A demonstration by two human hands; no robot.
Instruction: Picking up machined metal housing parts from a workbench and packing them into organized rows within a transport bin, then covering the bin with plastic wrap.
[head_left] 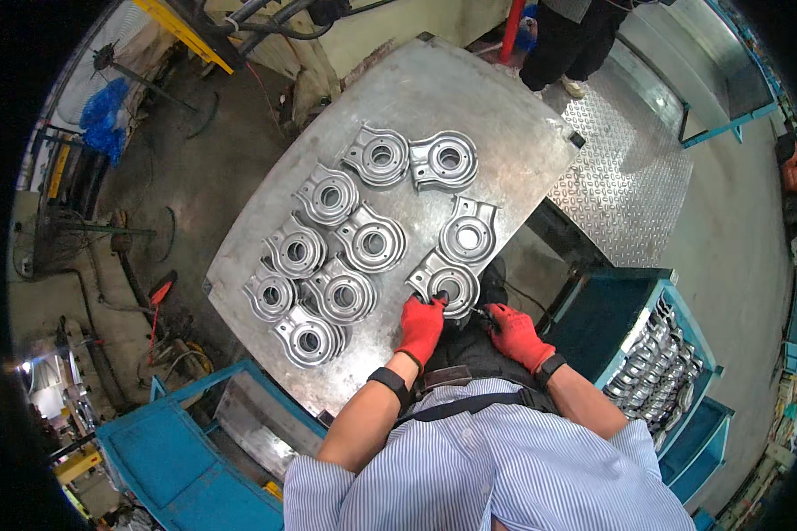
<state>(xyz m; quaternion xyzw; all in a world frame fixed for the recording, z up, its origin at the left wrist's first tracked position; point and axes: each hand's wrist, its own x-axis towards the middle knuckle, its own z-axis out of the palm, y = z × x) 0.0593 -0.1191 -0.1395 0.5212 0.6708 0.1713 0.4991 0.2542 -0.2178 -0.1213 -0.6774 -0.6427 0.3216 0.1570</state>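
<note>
Red-gloved left hand (421,326) grips a metal casting (444,283); right hand (515,334) pinches a small tool.

This is a metalworking shop floor: a worn steel work table (469,97) carries rows of cast metal housings (372,241), blue steel bins (629,319) stand off its near corners, a checker-plate platform (620,168) flanks its far edge, and the concrete floor (195,150) is oil-stained.

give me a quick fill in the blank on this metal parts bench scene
1. Both hands, left and right, wear ____ gloves.
2. The left hand grips a round silver cast metal housing at the ____ edge of the grey metal table.
3. The blue bin of metal parts stands on the person's ____ side.

Missing: red; near; right
</note>
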